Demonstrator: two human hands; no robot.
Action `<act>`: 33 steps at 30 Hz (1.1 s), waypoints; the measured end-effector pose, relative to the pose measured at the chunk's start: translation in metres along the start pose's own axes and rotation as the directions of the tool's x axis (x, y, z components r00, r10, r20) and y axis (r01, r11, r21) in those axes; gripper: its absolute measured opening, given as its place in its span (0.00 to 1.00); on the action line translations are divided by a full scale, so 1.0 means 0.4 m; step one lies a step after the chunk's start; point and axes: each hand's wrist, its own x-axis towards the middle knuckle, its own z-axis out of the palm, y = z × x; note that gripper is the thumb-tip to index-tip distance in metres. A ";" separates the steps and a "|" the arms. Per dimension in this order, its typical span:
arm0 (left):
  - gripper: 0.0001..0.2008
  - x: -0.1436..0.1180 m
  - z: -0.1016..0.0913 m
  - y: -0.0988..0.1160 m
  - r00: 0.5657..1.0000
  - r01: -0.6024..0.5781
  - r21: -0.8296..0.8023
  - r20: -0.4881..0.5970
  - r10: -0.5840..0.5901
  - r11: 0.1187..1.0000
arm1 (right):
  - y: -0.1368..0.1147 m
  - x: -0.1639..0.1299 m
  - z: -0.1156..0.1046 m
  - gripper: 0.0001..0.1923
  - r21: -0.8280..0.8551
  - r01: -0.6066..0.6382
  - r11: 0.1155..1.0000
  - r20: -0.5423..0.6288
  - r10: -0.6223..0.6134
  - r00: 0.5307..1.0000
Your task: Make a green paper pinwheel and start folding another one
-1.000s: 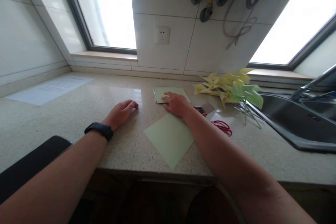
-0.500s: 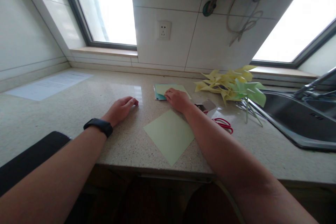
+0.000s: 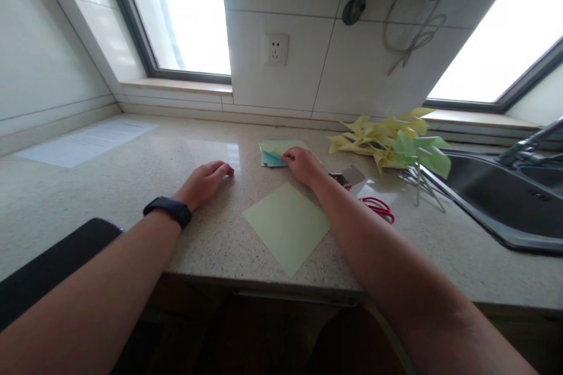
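My right hand [image 3: 304, 166] is closed in a pinch at the edge of a pale yellow-green sheet of paper [image 3: 285, 145] on top of a small stack. A blue sheet [image 3: 271, 158] shows beneath the raised edge. Closer to me, a light green square of paper [image 3: 285, 228] lies flat with a corner toward the counter's front edge; my right forearm covers its right corner. To the left, my left hand [image 3: 206, 180] rests on the counter, fingers curled together, with nothing visible in it. A black band is on that wrist.
Red-handled scissors [image 3: 377, 208] lie right of my forearm, beside a small opened packet [image 3: 349, 177]. Yellow and green paper pinwheels [image 3: 387, 140] are piled near the sink [image 3: 505, 199]. A printed sheet [image 3: 83, 142] lies far left; a black object [image 3: 61, 263] is by my left arm.
My right hand has drawn slightly right and toward me with the paper's edge, so more blue shows beneath. My left hand has stayed put; the view has shifted slightly.
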 end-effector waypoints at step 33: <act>0.18 -0.004 -0.002 0.022 0.999 0.038 0.045 -0.005 -0.038 0.998 | -0.058 -0.031 -0.054 0.17 -0.242 0.073 0.967 0.105 -0.048 0.993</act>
